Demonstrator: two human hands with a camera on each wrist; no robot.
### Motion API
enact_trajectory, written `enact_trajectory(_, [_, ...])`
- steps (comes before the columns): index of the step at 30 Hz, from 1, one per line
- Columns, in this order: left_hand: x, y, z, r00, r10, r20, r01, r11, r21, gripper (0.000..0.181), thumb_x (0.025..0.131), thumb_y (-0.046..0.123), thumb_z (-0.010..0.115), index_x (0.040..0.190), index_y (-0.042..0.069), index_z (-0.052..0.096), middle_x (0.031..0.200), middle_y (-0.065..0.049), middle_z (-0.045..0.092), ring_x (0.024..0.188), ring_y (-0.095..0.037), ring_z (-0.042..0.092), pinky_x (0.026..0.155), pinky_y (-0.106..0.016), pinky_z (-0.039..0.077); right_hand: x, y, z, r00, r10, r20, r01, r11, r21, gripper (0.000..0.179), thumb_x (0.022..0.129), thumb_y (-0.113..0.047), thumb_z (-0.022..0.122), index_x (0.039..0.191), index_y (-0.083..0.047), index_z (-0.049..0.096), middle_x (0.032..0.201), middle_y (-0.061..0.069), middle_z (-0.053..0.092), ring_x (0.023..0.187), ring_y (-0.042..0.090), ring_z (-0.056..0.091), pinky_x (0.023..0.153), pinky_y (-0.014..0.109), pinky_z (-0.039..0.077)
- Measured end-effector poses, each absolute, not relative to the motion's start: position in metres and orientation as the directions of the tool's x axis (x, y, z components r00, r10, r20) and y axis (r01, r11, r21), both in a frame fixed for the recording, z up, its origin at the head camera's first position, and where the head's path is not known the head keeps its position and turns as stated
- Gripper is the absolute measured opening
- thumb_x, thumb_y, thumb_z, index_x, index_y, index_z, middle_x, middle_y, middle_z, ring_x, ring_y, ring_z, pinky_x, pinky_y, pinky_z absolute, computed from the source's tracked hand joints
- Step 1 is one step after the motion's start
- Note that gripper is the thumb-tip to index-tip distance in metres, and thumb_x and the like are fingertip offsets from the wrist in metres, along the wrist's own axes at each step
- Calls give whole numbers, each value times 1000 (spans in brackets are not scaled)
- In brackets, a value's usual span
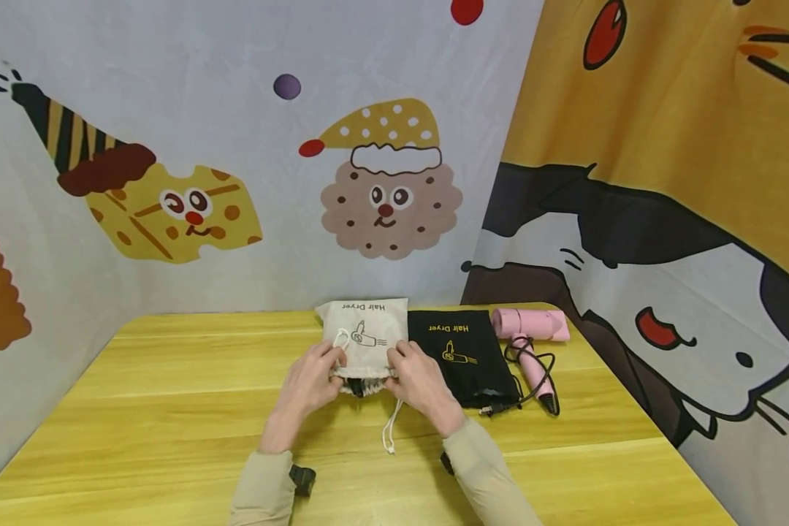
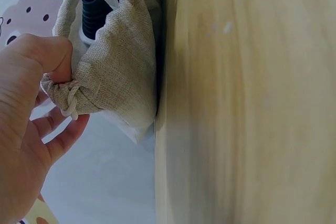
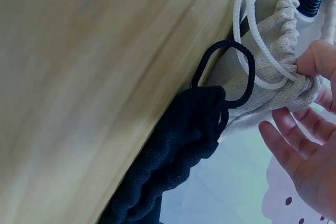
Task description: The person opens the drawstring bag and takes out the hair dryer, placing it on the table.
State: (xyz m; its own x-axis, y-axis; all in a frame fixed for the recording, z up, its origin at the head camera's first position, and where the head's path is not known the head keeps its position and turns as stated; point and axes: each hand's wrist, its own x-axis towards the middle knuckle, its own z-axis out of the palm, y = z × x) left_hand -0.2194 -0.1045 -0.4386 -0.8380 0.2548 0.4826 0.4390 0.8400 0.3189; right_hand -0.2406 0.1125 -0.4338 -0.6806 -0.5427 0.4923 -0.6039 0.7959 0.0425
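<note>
A cream drawstring bag [image 1: 368, 329] printed "Hair Dryer" lies on the table, its gathered mouth facing me. My left hand [image 1: 312, 376] pinches the left corner of that mouth, thumb inside the hem. The opposite corner is pinched by my right hand [image 1: 421, 376], whose other fingers spread below the cloth in the right wrist view. Between the hands the mouth gapes, and a black ribbed cord end [image 2: 96, 14] shows inside; the rest of that thing is hidden by the cloth. White drawstring [image 3: 257, 35] loops hang from the right corner.
Right of the cream bag lies a black "Hair Dryer" drawstring bag [image 1: 463, 376], close beside my right hand. Farther right is a pink hair dryer [image 1: 529, 325] with its black cord [image 1: 546, 372] tangled around the handle. A printed cloth [image 1: 289, 219] hangs behind the wooden table [image 1: 171, 409].
</note>
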Motion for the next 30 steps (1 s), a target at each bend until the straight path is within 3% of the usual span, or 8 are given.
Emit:
enact_trajectory(8, [-219,-108,-439,-844,241,479,433,834,342,30,61,-7,67,83,14,62,81,2,55,75,-13,51,61,-24,46,-241,115,-432,-699,-535,474,-596,803,27,21,70,-14,72,78,-15,52,78,-2,47,68,12,39,51,21,37])
enact_trajectory(15, [-220,-117,-442,-815,204,542,423,848,318,32,57,-9,66,79,14,61,81,1,56,81,-22,59,62,-34,51,-244,124,-433,-724,-515,459,-570,821,23,23,73,-12,74,79,-15,52,78,-2,46,67,11,36,52,20,32])
enact_trajectory(30, [-219,-121,-441,-825,207,526,426,840,338,31,58,-9,67,79,13,62,83,0,58,81,-21,58,65,-34,52,-244,130,-432,-718,-523,459,-585,811,8,21,74,-11,73,79,-15,53,78,-1,48,67,11,38,51,19,33])
